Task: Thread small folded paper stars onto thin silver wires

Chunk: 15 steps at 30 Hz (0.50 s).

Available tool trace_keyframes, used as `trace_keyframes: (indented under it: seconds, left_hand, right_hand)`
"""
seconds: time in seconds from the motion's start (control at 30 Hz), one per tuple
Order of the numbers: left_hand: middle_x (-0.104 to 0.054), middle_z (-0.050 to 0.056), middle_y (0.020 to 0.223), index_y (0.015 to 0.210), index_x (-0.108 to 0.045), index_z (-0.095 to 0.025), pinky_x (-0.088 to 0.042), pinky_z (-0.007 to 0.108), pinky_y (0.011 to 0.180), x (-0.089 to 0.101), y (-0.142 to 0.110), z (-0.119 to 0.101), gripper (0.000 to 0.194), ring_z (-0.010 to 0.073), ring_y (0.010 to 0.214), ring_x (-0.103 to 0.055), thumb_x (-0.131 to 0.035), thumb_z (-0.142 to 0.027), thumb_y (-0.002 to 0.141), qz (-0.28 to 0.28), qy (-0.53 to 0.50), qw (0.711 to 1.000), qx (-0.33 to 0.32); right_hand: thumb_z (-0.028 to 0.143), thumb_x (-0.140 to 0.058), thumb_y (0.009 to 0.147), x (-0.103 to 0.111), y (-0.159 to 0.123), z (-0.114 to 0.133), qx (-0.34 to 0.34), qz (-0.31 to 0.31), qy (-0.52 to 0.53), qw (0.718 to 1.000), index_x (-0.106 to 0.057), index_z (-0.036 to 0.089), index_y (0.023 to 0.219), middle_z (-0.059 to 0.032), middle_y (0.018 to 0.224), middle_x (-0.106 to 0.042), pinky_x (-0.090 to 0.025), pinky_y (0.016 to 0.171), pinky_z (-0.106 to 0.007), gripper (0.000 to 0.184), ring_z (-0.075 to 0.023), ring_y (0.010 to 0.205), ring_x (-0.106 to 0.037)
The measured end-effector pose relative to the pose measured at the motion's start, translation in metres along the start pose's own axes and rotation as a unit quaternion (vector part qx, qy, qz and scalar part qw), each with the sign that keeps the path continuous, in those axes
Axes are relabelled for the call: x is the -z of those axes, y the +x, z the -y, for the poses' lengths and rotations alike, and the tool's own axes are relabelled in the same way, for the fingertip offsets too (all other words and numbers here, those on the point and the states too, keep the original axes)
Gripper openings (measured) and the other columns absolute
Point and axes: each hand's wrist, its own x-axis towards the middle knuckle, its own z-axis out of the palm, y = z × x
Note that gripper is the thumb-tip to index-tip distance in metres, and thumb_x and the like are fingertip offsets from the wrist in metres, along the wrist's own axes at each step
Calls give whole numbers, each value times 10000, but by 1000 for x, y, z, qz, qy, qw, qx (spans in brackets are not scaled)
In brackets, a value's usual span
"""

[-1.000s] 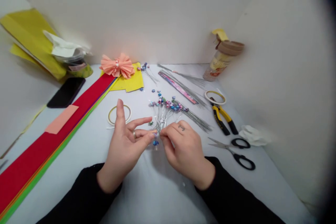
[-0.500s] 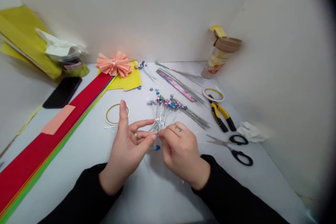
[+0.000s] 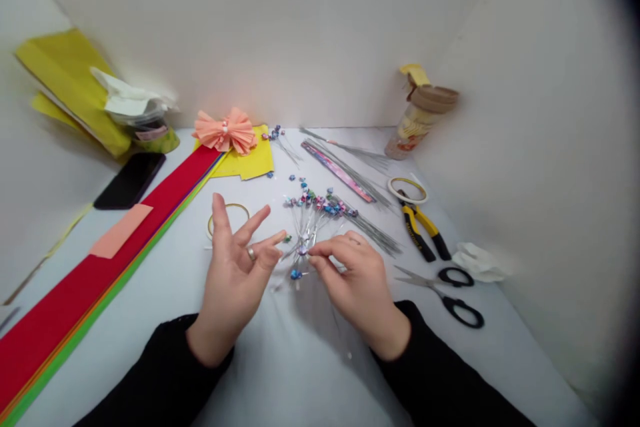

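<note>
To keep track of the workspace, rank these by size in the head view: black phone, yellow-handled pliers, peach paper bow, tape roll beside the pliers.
Black phone and yellow-handled pliers look about alike, so unranked; then peach paper bow; tape roll smallest.

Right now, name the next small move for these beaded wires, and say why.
Probably bring your left hand in to steady the bunch of beaded wires: only your right hand seems to pinch it, while the left hand's fingers stand spread, apparently just clear of the stems.
</note>
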Motion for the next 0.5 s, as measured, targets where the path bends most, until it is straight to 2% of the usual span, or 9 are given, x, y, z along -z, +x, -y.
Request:
trace_keyframes:
  seconds: [0.1, 0.2, 0.33, 0.5]
  left_hand:
    - [-577, 126, 1251, 1495, 29, -335, -576, 338, 825, -1, -1, 1, 1040, 156, 858, -707, -714, -218, 777, -26, 2, 1000, -14]
    - [-612, 74, 1148, 1494, 22, -340, -574, 298, 801, -3, -3, 3, 1044, 124, 810, -693, -706, -159, 768, -1, -17, 1000, -15]
    - [-609, 62, 1137, 1492, 24, -357, -578, 288, 756, -4, -6, 3, 1051, 127, 803, -685, -700, -128, 764, 13, -29, 999, -21]
    - [-614, 70, 1142, 1493, 48, -350, -567, 320, 814, -1, -7, 5, 1023, 149, 872, -680, -669, -131, 796, 21, -2, 999, -46]
  right_hand:
    - [121, -643, 782, 2, 4, -2, -49, 7, 58, 997, -693, 213, 747, -3, 683, -706, -468, 652, -307, 110, -177, 680, -586]
    - [109, -653, 757, 1, 4, 0, -55, 13, 70, 996, -688, 215, 719, 5, 664, -699, -467, 639, -302, 117, -174, 666, -585]
    - [136, -653, 771, -3, 2, 2, -52, 22, 72, 996, -685, 219, 720, 0, 670, -703, -476, 654, -314, 102, -180, 681, -594]
    - [140, -642, 782, -4, 1, 4, -50, 34, 77, 995, -684, 217, 724, 3, 666, -695, -469, 650, -304, 105, -172, 678, -587]
